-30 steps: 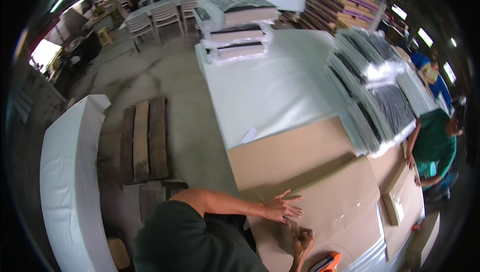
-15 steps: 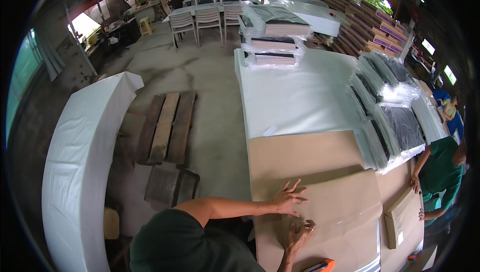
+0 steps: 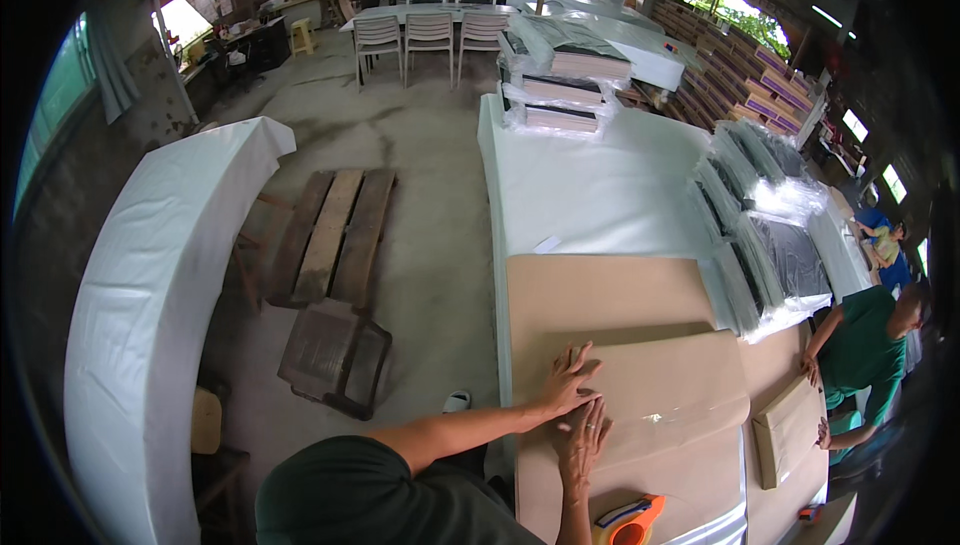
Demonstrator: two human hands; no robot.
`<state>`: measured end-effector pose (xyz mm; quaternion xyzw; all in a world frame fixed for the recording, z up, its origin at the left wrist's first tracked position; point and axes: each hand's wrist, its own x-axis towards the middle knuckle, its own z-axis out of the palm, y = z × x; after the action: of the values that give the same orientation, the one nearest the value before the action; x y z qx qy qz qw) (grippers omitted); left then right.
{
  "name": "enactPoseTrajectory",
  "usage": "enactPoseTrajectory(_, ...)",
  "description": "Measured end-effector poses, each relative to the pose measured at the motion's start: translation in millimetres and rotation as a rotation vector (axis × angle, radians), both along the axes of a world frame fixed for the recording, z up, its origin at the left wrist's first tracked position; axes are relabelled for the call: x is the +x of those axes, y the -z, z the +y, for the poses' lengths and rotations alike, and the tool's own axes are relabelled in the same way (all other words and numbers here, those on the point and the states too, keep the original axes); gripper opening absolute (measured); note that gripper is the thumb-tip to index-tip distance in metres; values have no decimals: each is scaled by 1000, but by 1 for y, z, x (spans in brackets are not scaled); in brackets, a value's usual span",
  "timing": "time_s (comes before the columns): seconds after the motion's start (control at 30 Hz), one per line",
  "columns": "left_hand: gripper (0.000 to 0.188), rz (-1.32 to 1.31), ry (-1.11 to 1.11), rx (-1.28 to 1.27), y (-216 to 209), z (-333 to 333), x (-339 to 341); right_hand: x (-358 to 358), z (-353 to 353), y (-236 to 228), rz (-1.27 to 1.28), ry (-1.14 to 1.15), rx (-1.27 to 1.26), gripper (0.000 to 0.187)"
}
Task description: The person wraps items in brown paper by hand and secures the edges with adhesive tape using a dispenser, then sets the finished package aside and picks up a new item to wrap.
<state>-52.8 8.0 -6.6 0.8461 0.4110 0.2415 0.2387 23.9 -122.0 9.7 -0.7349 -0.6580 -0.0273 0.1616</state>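
Observation:
A large brown paper sheet [image 3: 600,290] lies on the white-covered table, with its nearer part folded over into a broad, thick-edged wrap [image 3: 675,370]. Clear tape shows along the fold's near edge. My left hand [image 3: 570,382] rests on the left end of that fold, fingers spread. Just below it my right hand [image 3: 583,445] lies stretched out on the paper, its fingertips close to the left hand; a ring shows on one finger. Neither hand grips anything that I can see. An orange tape dispenser [image 3: 632,521] lies on the paper right of my right wrist.
Plastic-wrapped dark stacks [image 3: 770,235] stand on the table's right side, others [image 3: 565,75] at its far end. At right, a co-worker in green [image 3: 870,355] handles a brown-wrapped flat parcel [image 3: 785,430]. A wooden-slat bench [image 3: 335,235] and a dark plastic stool [image 3: 330,350] stand left.
My right hand has moved up towards my left and flattened from a curled pose. The left hand stays on the fold's left end. The whole view has shifted slightly.

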Motion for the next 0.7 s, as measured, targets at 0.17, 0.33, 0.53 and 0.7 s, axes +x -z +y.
enactPoseTrajectory(0.17,81,-283,-118,-7,14,-13,11,-5,-2,-13,-95,34,-131,78)
enactPoseTrajectory(0.33,78,-564,-314,-178,31,-15,19,0,0,-20,-39,6,-158,72)
enactPoseTrajectory(0.53,80,-637,-296,-591,21,-39,11,9,-3,-15,-30,30,-144,68)
enactPoseTrajectory(0.7,80,-708,-240,-727,18,-50,4,8,-1,-16,43,11,-155,67)
